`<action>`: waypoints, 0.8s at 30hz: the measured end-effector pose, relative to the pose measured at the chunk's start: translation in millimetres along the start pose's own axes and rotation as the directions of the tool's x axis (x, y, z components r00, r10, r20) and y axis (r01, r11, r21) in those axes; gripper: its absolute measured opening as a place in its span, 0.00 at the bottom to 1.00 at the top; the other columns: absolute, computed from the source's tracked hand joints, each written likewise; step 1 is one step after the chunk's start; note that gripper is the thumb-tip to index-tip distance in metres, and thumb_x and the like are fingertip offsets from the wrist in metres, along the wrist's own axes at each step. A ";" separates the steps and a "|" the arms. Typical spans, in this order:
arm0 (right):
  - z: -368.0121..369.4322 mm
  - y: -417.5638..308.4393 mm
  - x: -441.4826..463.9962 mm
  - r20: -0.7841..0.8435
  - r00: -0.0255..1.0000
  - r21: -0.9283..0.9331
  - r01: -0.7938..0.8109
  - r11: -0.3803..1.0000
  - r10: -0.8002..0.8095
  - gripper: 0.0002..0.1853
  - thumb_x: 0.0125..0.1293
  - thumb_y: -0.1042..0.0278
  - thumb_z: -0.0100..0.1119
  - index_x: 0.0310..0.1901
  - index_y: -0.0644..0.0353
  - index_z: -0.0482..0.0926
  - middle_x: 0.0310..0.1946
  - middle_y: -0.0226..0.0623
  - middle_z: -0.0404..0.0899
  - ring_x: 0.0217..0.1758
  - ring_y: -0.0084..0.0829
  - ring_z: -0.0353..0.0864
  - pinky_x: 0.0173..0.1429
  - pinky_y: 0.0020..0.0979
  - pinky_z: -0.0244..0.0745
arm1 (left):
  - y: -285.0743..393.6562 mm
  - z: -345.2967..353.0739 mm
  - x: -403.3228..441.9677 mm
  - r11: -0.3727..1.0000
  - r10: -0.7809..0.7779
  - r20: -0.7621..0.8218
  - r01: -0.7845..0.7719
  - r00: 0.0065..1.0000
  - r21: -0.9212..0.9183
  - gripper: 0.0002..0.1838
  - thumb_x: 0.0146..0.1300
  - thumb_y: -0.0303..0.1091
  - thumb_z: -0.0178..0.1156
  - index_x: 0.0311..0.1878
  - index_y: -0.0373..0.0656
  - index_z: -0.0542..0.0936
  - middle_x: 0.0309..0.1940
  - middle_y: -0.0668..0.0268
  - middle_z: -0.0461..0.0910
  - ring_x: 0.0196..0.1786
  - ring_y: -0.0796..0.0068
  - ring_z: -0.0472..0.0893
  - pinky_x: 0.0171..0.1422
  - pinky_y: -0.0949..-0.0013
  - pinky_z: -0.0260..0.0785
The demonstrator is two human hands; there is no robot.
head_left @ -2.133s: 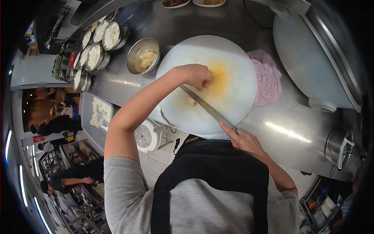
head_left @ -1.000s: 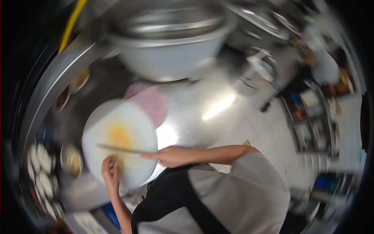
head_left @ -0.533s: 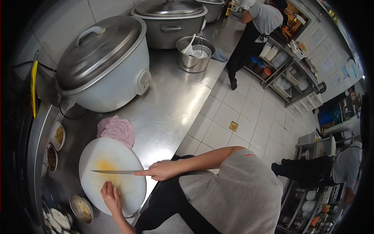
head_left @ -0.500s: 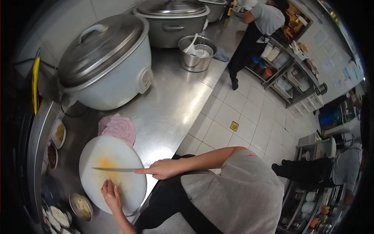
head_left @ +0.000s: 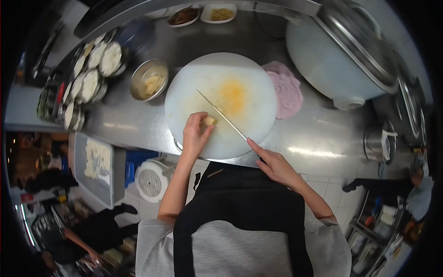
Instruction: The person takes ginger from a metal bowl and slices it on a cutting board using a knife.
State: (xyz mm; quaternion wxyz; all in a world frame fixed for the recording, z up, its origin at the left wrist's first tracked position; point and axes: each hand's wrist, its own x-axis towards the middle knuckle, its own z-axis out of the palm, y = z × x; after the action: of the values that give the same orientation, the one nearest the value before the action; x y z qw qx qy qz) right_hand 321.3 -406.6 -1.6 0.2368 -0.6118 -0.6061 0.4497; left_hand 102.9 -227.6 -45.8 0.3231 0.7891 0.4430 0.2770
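A round white cutting board (head_left: 184, 83) with an orange-yellow stain lies on the steel counter. My left hand (head_left: 194, 135) rests over its lower left part, thumb and fingers closed on a small pale-yellow piece of food (head_left: 210, 121); its exact kind I cannot tell. My right hand (head_left: 277, 167) grips the handle of a long knife (head_left: 224, 116), index finger stretched along it. The blade slants up and left across the board, just right of the piece. Left of the board stands a metal bowl (head_left: 134, 85) with pale-yellow pieces (head_left: 153, 84) in it.
A pink cloth (head_left: 287, 90) touches the board's right side, near a large rice cooker (head_left: 318, 60). Several containers of white food (head_left: 90, 85) stand at the left. Two small dishes (head_left: 218, 13) sit behind. A grey tub (head_left: 113, 171) stands below the counter. Other people are in the background.
My view has swung round, so the board is now in the middle and the rice cooker at the right. The piece in my left hand now shows. The knife stays in my right hand.
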 end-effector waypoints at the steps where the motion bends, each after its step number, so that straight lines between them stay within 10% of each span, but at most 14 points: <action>1: -3.3 1.5 3.9 0.049 0.999 -0.028 -0.010 1.000 0.012 0.37 0.68 0.73 0.51 0.76 0.43 0.49 0.55 0.55 0.76 0.55 0.54 0.77 0.61 0.42 0.71 | 0.9 4.7 -0.4 1.000 -0.023 -0.019 0.024 1.000 0.014 0.21 0.51 0.25 0.69 0.50 0.37 0.76 0.48 0.55 0.77 0.52 0.54 0.79 0.56 0.61 0.74; 10: -10.5 24.3 17.3 0.066 0.983 -0.055 0.174 0.983 -0.170 0.40 0.65 0.74 0.54 0.76 0.35 0.49 0.29 0.48 0.72 0.35 0.49 0.77 0.44 0.44 0.72 | 3.7 24.5 4.1 0.993 -0.002 -0.150 -0.015 0.989 -0.114 0.13 0.53 0.20 0.68 0.42 0.35 0.79 0.46 0.58 0.78 0.46 0.62 0.82 0.51 0.67 0.80; 24: -23.7 22.4 13.2 0.152 0.980 0.002 0.127 0.992 -0.126 0.43 0.62 0.78 0.56 0.75 0.33 0.51 0.24 0.43 0.67 0.25 0.43 0.74 0.36 0.41 0.73 | 10.4 23.1 6.2 0.994 -0.044 -0.127 0.031 0.991 -0.103 0.12 0.54 0.20 0.68 0.42 0.32 0.79 0.46 0.59 0.78 0.44 0.68 0.83 0.51 0.69 0.81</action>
State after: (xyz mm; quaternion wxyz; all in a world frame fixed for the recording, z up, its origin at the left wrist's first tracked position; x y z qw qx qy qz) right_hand 351.2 -391.3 -12.3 0.2159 -0.5369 -0.6617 0.4767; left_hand 127.8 -232.3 -51.7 0.3383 0.7437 0.4634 0.3432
